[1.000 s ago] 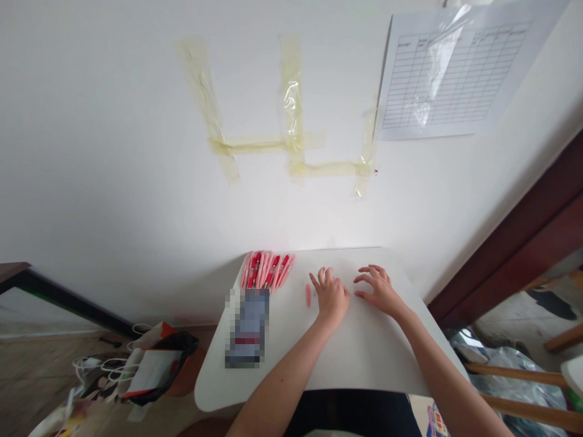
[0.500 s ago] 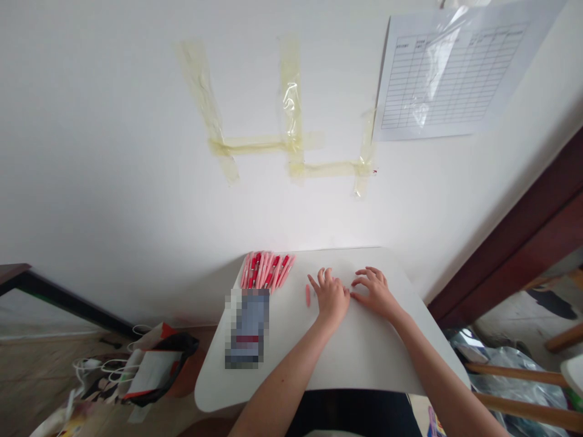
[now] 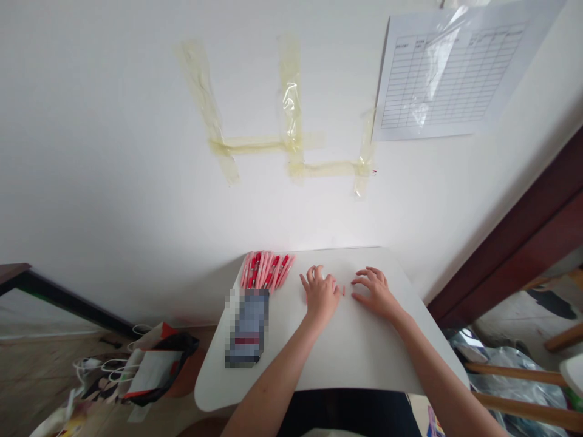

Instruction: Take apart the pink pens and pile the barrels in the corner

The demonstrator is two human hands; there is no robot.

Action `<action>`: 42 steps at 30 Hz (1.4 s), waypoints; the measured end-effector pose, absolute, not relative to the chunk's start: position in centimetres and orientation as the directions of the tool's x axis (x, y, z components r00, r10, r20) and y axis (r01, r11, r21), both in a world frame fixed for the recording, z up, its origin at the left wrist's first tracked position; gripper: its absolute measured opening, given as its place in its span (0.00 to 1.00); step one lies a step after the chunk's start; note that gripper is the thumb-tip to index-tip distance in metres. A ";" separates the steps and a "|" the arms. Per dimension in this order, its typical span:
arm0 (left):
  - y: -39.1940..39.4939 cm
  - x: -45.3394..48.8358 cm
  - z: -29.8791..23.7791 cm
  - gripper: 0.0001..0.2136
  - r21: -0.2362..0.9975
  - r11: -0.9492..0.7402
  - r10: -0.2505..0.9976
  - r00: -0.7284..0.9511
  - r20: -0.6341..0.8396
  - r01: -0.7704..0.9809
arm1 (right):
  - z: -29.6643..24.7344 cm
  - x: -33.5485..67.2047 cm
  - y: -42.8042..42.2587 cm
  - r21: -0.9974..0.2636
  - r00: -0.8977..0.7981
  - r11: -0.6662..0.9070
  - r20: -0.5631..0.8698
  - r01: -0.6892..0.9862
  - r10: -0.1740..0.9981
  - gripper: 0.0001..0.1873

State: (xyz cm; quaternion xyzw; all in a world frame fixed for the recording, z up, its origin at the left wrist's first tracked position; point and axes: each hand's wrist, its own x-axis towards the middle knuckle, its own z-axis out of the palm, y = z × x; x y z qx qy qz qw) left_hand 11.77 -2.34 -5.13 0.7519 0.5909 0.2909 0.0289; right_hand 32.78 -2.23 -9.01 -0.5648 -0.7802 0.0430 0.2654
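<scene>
My left hand [image 3: 322, 297] rests palm-down over the white table [image 3: 359, 358], its fingers spread and bent. Between my two hands lies a small pink piece [image 3: 344, 291], close to the left thumb and too small to make out clearly. My right hand [image 3: 374, 292] hovers or rests just to the right of that piece, open, with fingers apart and curved. Another pink piece, a short rod, is mostly hidden by my left hand. At the table's back left corner lie several pink and red pens [image 3: 266, 271] side by side.
A dark blurred-out rectangular object [image 3: 248, 328] lies along the table's left side. The white wall [image 3: 328, 218] meets the table's back edge. A bag [image 3: 159, 364] with cables stands on the floor at left; wooden bars [image 3: 523, 374] and clear plastic are at right.
My left hand has shifted left, off the small pink piece and over the pink rod. That small piece now shows between the hands. My right hand stays in place.
</scene>
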 end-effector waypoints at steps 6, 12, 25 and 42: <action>-3.4 5.8 -3.6 0.09 0.349 -0.308 0.875 0.119 0.469 0.885 | -7.4 32.9 -2.7 -0.397 -0.235 0.409 0.418 0.822 0.878 0.17; -5.5 2.9 -5.5 0.09 0.333 -0.307 0.827 0.077 0.557 0.891 | -7.1 31.5 -2.8 -0.495 -0.172 0.423 0.475 0.759 0.863 0.14; -6.2 2.5 -9.4 0.09 0.333 -0.225 0.833 0.003 0.554 0.916 | -11.4 32.1 -2.2 -0.541 0.027 0.241 0.441 0.806 0.897 0.16; -6.3 2.8 -8.8 0.10 0.344 -0.206 0.861 0.003 0.509 0.916 | -11.3 31.9 -2.2 -0.561 0.040 0.248 0.451 0.790 0.892 0.18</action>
